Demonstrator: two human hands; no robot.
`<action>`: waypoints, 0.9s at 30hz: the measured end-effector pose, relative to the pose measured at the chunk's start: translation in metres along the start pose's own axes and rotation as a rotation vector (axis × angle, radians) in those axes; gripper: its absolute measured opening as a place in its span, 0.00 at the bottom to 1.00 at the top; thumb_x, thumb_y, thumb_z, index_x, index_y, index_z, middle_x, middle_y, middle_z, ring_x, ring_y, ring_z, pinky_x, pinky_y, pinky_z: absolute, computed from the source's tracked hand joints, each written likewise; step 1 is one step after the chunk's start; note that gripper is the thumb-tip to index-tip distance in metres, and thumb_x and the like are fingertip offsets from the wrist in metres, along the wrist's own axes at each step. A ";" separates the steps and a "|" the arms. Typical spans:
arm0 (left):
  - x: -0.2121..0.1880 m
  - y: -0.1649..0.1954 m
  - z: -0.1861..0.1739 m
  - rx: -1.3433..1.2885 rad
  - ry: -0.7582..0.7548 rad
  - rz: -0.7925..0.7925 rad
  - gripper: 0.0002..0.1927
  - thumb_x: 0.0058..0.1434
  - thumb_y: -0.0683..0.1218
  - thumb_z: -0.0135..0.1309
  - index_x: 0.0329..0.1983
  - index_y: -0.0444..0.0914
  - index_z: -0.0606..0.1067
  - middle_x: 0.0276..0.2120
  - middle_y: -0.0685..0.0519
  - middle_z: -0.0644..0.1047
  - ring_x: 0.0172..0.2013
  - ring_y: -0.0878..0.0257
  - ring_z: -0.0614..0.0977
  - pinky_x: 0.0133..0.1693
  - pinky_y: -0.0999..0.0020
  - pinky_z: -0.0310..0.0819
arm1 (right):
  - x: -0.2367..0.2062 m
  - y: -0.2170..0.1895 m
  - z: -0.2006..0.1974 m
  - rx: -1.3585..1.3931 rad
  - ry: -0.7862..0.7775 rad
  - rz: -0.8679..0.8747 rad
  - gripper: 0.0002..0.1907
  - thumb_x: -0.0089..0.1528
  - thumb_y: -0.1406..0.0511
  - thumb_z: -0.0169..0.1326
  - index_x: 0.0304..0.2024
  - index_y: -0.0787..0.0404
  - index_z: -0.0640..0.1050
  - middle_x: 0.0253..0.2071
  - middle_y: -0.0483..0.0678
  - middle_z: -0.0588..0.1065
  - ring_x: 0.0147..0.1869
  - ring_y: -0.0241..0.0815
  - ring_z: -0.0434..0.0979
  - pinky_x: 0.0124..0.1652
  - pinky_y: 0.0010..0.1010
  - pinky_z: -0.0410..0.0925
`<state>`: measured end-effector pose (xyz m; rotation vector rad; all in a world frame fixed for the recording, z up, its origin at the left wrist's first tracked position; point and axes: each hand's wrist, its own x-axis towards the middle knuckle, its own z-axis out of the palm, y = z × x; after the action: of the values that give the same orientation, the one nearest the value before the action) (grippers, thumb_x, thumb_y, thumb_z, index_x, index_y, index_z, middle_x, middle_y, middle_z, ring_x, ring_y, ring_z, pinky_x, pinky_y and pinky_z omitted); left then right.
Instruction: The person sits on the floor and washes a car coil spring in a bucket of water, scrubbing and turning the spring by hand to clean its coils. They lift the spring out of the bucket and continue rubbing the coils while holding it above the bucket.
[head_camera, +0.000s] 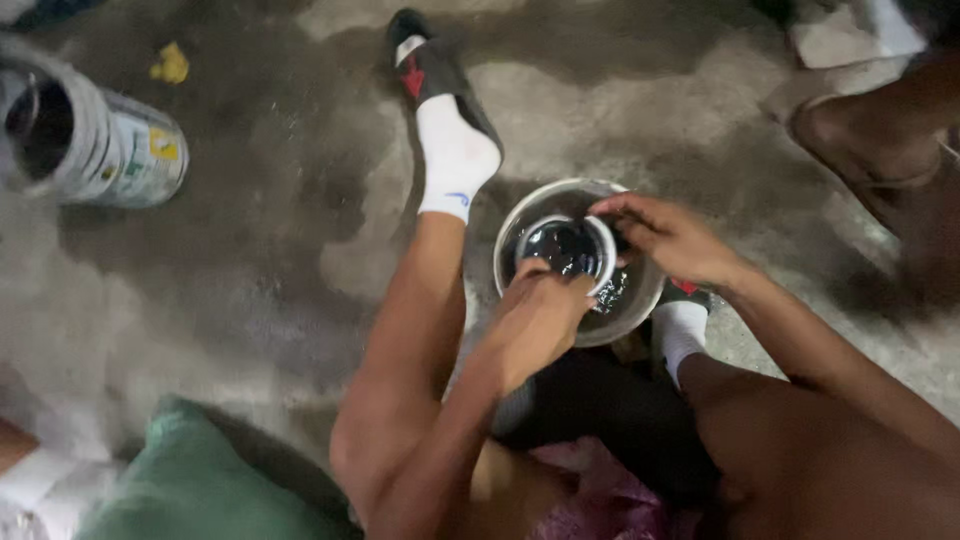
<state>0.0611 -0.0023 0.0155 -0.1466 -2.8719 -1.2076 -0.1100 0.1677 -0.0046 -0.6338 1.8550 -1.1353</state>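
Note:
A pale round bowl with dark liquid stands on the wet concrete floor between my feet. Inside it sits a smaller round white-rimmed container, also dark within. My left hand grips the near rim of that small container. My right hand holds its far rim, fingers curled over the edge. My left leg, in a white sock and black shoe, stretches out past the bowl on its left.
A tipped metal can lies at the far left. A yellow scrap sits beyond it. A green bundle lies near my left knee. Another person's foot rests at the right.

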 end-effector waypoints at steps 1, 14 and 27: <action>0.002 0.001 0.002 0.018 0.014 -0.004 0.08 0.65 0.46 0.51 0.37 0.37 0.77 0.24 0.40 0.78 0.30 0.43 0.81 0.51 0.52 0.69 | 0.000 0.001 0.000 0.108 -0.018 0.015 0.19 0.67 0.71 0.41 0.59 0.61 0.74 0.48 0.40 0.78 0.48 0.34 0.78 0.48 0.35 0.74; 0.016 -0.003 -0.012 0.064 0.396 -0.083 0.15 0.65 0.55 0.59 0.30 0.41 0.81 0.22 0.49 0.77 0.31 0.48 0.75 0.46 0.59 0.63 | 0.026 0.067 0.038 -0.998 -0.202 0.055 0.18 0.67 0.57 0.46 0.34 0.60 0.82 0.37 0.59 0.80 0.46 0.58 0.81 0.47 0.48 0.72; -0.002 -0.025 -0.054 -0.728 0.544 -0.393 0.15 0.68 0.40 0.56 0.24 0.31 0.75 0.35 0.55 0.73 0.43 0.65 0.72 0.46 0.65 0.68 | 0.008 0.071 0.026 -0.883 0.026 -0.471 0.15 0.60 0.68 0.49 0.46 0.71 0.76 0.44 0.66 0.77 0.46 0.64 0.80 0.44 0.48 0.73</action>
<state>0.0598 -0.0580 0.0352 0.6556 -1.9435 -1.9327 -0.0910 0.1822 -0.0764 -1.6161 2.2678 -0.5256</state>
